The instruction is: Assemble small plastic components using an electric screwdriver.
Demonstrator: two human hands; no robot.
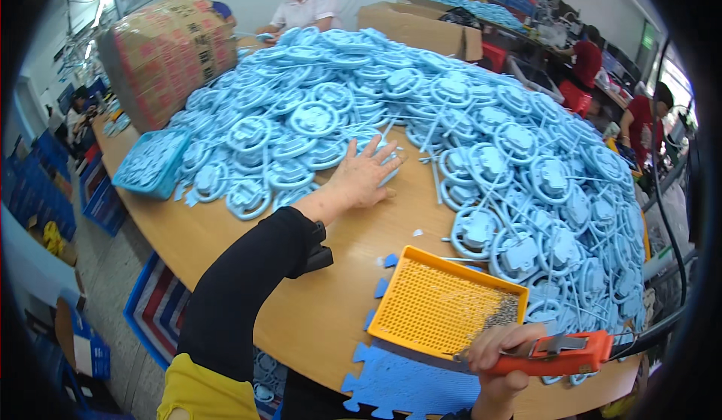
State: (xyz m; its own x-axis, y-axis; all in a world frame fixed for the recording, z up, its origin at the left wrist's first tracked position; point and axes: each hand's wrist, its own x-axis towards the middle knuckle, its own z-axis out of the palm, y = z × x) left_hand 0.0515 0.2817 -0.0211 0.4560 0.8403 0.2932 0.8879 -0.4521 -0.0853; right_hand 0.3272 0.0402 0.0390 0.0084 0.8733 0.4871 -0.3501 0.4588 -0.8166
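My left hand [361, 175] reaches out over the table with its fingers spread. Its fingertips lie at the near edge of a big heap of light-blue plastic parts [312, 119], round rings with a block in the middle and thin rods. In my right hand [492, 356] is an orange-red power screwdriver [568, 354] with a metal lever and a dark cord at its rear. The fingers wrap around its front end; the tip is hard to make out. Just beyond that hand sits a yellow perforated tray [425, 292], with small metal screws [505, 312] gathered in its right corner.
A blue foam mat [410, 386] lies under the tray at the table's [331, 311] near edge. At left stands a teal basket [169, 175] of small blue pieces, near a large taped bundle [169, 51]. A person [307, 3] sits beyond the heap; others work at right.
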